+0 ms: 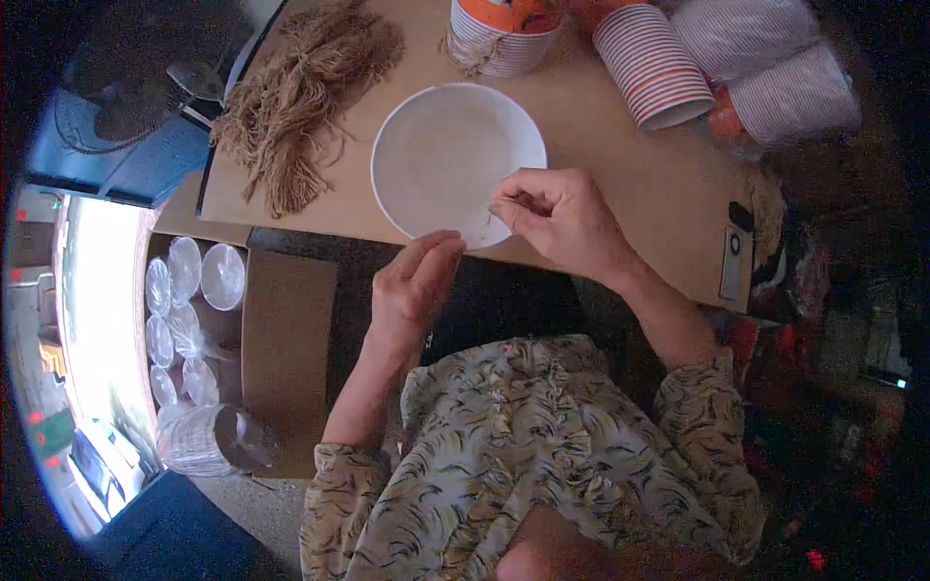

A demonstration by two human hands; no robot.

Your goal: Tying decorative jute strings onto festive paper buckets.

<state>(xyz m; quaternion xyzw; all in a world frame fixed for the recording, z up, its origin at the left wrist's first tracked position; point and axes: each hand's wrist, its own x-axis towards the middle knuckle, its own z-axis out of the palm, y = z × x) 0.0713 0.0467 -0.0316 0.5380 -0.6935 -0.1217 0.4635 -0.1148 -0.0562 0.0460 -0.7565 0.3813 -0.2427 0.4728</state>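
A wide white paper bowl point(441, 145) sits at the near edge of the brown table, its opening facing me. Over its right near side, my right hand point(567, 218) is closed in a pinch, and a thin bit of brown twine point(489, 217) shows at the fingertips. My left hand point(412, 286) has its fingers pressed together at the bowl's near rim; whether they grip the rim or a fine strand is hidden. A loose bundle of brown twine point(310, 87) lies on the table to the left of the bowl.
Stacked striped paper bowls point(654, 68) lie at the far right, beside plastic-wrapped stacks point(794, 97). Another stack point(509, 44) stands behind the bowl. Left below the table, an open cardboard box point(291, 358) holds plastic-wrapped stacks. A fan point(121, 111) is at far left.
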